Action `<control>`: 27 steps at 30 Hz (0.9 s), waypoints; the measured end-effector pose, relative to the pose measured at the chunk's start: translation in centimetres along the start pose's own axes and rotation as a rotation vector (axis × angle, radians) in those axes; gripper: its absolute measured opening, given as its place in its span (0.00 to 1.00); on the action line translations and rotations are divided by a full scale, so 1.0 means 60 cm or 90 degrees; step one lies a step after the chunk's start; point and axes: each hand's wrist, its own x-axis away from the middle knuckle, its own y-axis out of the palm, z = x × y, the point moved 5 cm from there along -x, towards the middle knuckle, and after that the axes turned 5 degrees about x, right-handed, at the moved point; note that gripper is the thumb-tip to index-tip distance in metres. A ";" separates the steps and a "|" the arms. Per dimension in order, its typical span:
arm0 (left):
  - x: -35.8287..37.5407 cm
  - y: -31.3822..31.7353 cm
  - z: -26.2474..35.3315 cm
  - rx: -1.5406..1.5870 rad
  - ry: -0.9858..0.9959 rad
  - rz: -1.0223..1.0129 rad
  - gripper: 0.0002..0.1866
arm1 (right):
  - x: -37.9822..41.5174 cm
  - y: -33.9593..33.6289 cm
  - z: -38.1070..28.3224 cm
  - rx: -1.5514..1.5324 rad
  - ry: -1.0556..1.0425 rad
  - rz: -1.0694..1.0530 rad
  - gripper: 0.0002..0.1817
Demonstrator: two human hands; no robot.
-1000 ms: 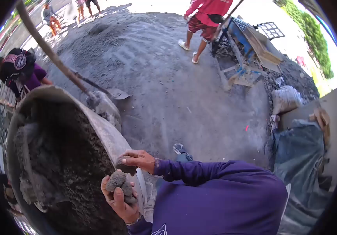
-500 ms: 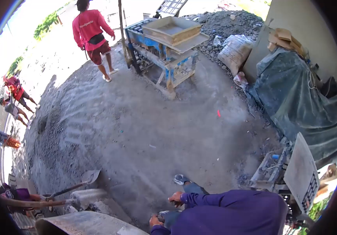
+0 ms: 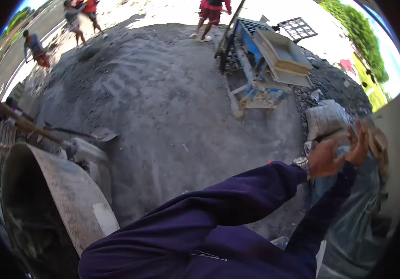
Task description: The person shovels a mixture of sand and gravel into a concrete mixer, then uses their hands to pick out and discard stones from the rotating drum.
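Note:
Both arms, in dark purple sleeves, reach out to the right. My left hand (image 3: 323, 159), with a metal-banded watch (image 3: 300, 162) at its wrist, has loosely bent fingers and a gap between thumb and fingers; nothing shows in it. My right hand (image 3: 359, 145) is right beside it, fingers raised and spread, holding nothing visible. In this view the hands overlap a dusty green tarp (image 3: 353, 218). Just beyond them lie a filled white sack (image 3: 326, 119) and brown cardboard (image 3: 379, 139).
A large drum-like container (image 3: 62, 186) stands at the lower left, near a shovel (image 3: 103, 135) and a concrete block (image 3: 87, 151). Ahead is a blue-framed stand (image 3: 251, 51) bearing a wooden tray (image 3: 281, 53). Gravel (image 3: 334, 76) lies behind it. Several people are farther off.
My hands have gone from low near my feet to raised and outstretched at the right. The view has turned, bringing the drum further in. The person in red has walked farther away.

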 end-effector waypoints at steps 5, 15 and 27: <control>0.414 -0.268 -0.032 -0.291 -0.362 0.019 0.18 | 0.276 0.226 0.394 -0.201 0.579 -0.039 0.20; 0.933 -0.440 0.818 -0.992 -0.172 0.896 0.11 | 0.863 0.937 -0.097 -0.152 0.123 -1.173 0.23; 1.625 -0.446 0.770 -1.168 -1.208 0.563 0.24 | 0.942 1.091 -0.420 -0.138 0.129 -1.081 0.20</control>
